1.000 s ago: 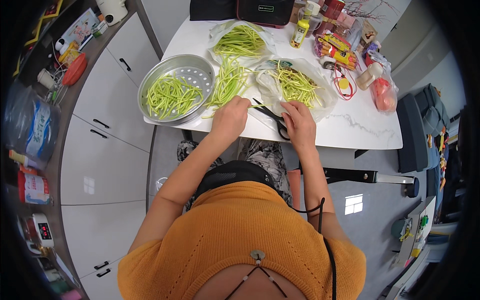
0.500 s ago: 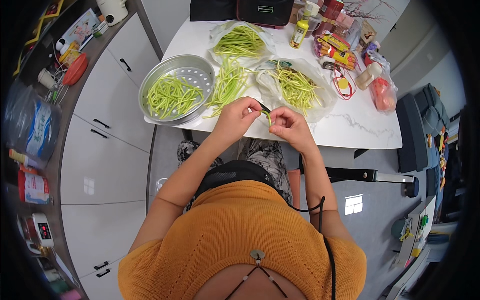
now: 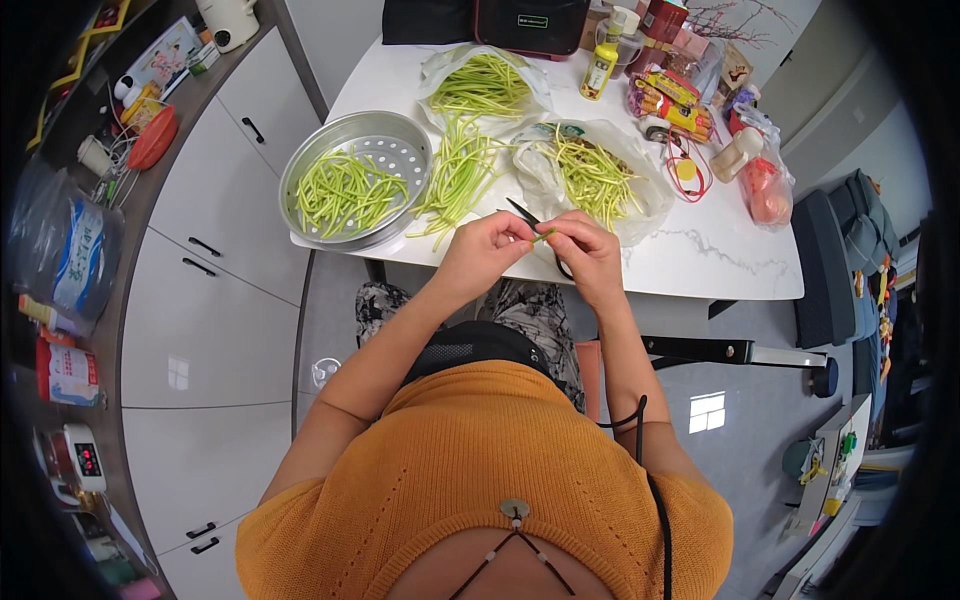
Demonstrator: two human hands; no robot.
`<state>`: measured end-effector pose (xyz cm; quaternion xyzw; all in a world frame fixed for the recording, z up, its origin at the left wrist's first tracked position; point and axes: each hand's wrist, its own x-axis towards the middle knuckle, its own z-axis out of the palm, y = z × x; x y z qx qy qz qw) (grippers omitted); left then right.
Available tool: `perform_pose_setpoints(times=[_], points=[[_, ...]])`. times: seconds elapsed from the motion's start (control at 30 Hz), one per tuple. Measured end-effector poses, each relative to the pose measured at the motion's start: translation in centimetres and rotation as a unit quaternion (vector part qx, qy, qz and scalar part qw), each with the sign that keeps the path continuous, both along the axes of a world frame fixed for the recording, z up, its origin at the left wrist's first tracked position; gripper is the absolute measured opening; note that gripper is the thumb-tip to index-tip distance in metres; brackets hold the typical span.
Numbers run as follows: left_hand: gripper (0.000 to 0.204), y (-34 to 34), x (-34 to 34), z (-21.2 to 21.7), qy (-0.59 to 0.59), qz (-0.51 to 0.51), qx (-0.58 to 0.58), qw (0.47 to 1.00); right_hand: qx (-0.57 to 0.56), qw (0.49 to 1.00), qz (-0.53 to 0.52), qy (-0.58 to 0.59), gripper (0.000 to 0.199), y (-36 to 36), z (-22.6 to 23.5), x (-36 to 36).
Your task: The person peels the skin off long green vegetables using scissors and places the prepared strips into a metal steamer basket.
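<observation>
Hands [image 3: 540, 248], green stem [image 3: 545, 236] pinched between

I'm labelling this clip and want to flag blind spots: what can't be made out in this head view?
- Green stem between the left hand and right hand: too small to tell its length or cut ends.
- Scissors: only the dark blade tips show; the hands hide the handles.
- Plastic bag under the far pile: the stems cover its contents.
- Table front edge: partly hidden by the forearms.

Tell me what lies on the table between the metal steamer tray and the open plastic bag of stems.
A loose pile of green stems lies on the white table between steamer tray and bag, in the head view.
</observation>
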<state>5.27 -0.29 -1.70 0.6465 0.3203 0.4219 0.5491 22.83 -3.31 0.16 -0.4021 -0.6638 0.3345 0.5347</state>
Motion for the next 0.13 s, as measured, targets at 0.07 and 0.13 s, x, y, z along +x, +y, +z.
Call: perform_pose_setpoints(times=[0.07, 0.13], points=[[0.009, -0.37, 0.17, 0.37, -0.003, 0.000, -0.005, 1.000, 0.000, 1.000, -0.006, 0.007, 0.014, -0.09, 0.16, -0.10], [0.009, -0.43, 0.31, 0.34, -0.010, -0.003, -0.010, 1.000, 0.006, 1.000, -0.010, 0.010, 0.014, -0.02, 0.04, -0.06]])
